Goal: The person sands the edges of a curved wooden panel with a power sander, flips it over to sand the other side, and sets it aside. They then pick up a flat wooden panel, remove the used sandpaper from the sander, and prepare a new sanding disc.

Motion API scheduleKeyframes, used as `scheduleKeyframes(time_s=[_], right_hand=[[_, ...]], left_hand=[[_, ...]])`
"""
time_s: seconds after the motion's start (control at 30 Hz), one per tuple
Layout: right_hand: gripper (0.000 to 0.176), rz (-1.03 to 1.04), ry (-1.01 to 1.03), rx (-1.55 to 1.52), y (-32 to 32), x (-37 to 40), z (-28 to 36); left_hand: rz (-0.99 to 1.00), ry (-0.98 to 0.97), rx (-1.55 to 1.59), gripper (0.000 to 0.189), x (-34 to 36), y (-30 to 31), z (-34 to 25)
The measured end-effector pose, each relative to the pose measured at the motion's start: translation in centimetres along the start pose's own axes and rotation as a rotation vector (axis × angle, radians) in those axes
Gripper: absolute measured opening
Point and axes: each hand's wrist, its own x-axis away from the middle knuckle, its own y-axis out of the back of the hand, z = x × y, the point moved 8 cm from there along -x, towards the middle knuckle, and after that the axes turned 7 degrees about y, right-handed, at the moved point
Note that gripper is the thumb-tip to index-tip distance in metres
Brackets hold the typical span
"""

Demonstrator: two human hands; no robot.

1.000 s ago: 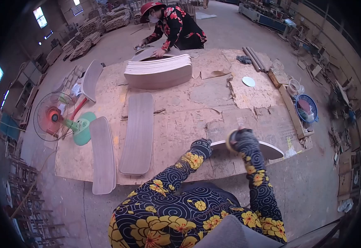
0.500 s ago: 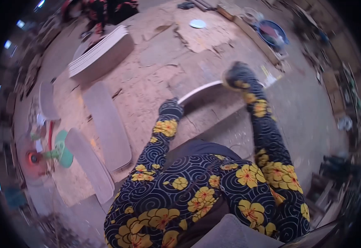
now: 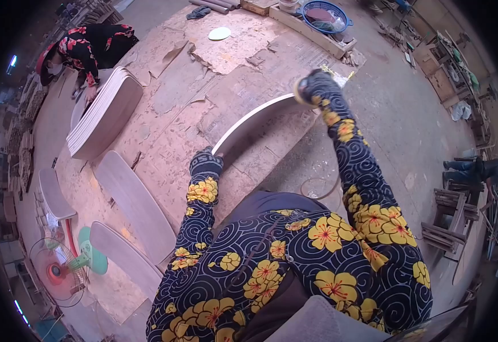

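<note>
A curved board (image 3: 254,122) stands on its long edge on the worn work surface, its pale upper edge bowed away from me. My left hand (image 3: 206,163), in a dark knit glove, is closed around the board's left end. At the right end my right hand (image 3: 316,88), also gloved and slightly blurred, is closed on a round tan-edged pad pressed against the board's edge. What the pad is exactly cannot be made out.
A stack of curved boards (image 3: 103,114) stands at the left, near a co-worker (image 3: 92,54). Flat boards (image 3: 138,202) lie closer, beside a green fan (image 3: 92,251). A white disc (image 3: 219,33) and a blue basket (image 3: 324,17) are at the back. Wooden frames (image 3: 448,219) stand right.
The view has turned, so most things sit further left in it. More of the board's pale edge shows between my hands. My left hand still holds its end; the co-worker is more visible.
</note>
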Motion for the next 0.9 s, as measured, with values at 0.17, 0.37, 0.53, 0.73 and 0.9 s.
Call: scheduleKeyframes(time_s=[0.17,0.37,0.53,0.73,0.9], right_hand=[[0.046,0.07,0.154,0.066,0.4,1.4,1.3],[0.034,0.076,0.439,-0.163,-1.3,7.7,16.9],[0.031,-0.115,0.352,-0.174,-1.1,4.9,12.7],[0.042,0.002,0.09,0.101,0.4,-0.9,-4.0],[0.038,-0.065,0.164,-0.062,-0.2,0.0,-4.3]], left_hand=[[0.024,0.021,0.022,0.058,0.0,-0.1,-0.1],[-0.023,-0.044,-0.045,0.049,-0.6,-0.5,-0.2],[-0.052,-0.031,-0.072,0.05,-0.7,-0.5,0.0],[-0.045,-0.033,-0.112,0.052,-0.5,-0.5,-0.2],[0.038,-0.039,-0.183,0.053,-0.9,-0.6,-0.7]])
